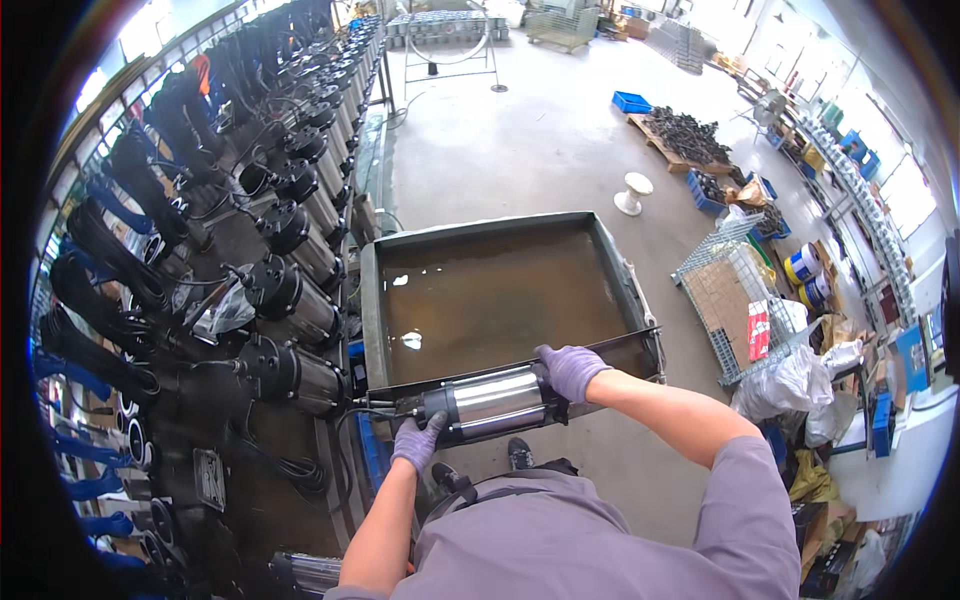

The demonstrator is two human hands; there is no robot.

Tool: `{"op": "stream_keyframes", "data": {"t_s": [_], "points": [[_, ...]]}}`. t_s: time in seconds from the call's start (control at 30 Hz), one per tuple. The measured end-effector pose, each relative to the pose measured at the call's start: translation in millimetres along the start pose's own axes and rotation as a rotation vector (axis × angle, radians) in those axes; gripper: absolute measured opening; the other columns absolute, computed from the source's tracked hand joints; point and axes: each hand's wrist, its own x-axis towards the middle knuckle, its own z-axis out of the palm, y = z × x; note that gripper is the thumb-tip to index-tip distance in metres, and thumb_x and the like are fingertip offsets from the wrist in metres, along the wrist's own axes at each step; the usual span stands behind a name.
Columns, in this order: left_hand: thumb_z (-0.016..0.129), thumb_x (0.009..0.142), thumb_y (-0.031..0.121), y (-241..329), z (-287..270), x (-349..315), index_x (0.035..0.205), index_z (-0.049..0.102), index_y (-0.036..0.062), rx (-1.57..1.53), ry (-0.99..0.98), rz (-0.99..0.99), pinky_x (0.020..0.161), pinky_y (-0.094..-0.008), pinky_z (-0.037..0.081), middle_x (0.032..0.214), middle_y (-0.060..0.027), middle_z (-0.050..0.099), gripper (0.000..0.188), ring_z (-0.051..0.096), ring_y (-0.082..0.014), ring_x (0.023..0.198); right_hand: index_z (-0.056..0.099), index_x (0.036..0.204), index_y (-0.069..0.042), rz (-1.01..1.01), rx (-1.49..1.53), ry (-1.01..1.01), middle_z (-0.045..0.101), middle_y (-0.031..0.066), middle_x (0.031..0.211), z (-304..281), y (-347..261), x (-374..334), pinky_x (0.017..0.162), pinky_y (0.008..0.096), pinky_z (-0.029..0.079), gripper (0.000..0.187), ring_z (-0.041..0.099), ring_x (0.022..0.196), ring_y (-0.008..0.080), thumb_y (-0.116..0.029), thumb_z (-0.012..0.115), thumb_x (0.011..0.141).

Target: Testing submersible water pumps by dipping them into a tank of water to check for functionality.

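Observation:
I hold a submersible pump (495, 403) lying sideways at the near edge of a metal water tank (374, 300). Its body is a shiny steel cylinder with black ends, and a black cable leaves its left end. Wrapped round that left end is my left hand (418, 441), in a purple-grey glove. My right hand (572, 373), gloved the same way, grips the black right end from above. Brown, murky water (500, 295) fills the tank. Whether the pump rests on the tank's rim I cannot tell.
Rows of similar pumps (285, 290) with coiled black cables (120, 270) stand close on my left. A wire basket (735, 320) and white plastic bags (800, 385) are on the right. Farther off are a white stool (633, 193) and a pallet of dark parts (685, 138).

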Motion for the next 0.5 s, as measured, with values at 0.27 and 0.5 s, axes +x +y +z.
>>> {"op": "stream_keyframes", "data": {"t_s": [0.27, 0.5], "points": [[0.074, 0.085, 0.068, 8, -3, -4, 0.128, 0.065, -0.0071, -0.048, -0.039, 0.001, 0.103, -0.0434, 0.051, 0.123, -0.0279, 0.071, 0.087, 0.066, -0.0401, 0.120, 0.074, 0.109, -0.006, -0.397, -0.352, 0.155, 0.076, 0.0201, 0.103, -12, 30, -2, 0.089, 0.0484, 0.057, 0.046, 0.073, 0.098, 0.0386, -0.049, 0.064, 0.096], [0.076, 0.083, 0.069, -11, 8, 3, 0.129, 0.065, -0.0076, -0.075, -0.038, -0.052, 0.105, -0.0439, 0.049, 0.125, -0.0282, 0.070, 0.090, 0.065, -0.0404, 0.123, 0.080, 0.095, -0.005, 0.088, -0.214, -0.104, 0.077, 0.0196, 0.100, -26, -15, -5, 0.090, 0.0465, 0.057, 0.060, 0.074, 0.099, 0.0368, -0.060, 0.056, 0.099]]}}
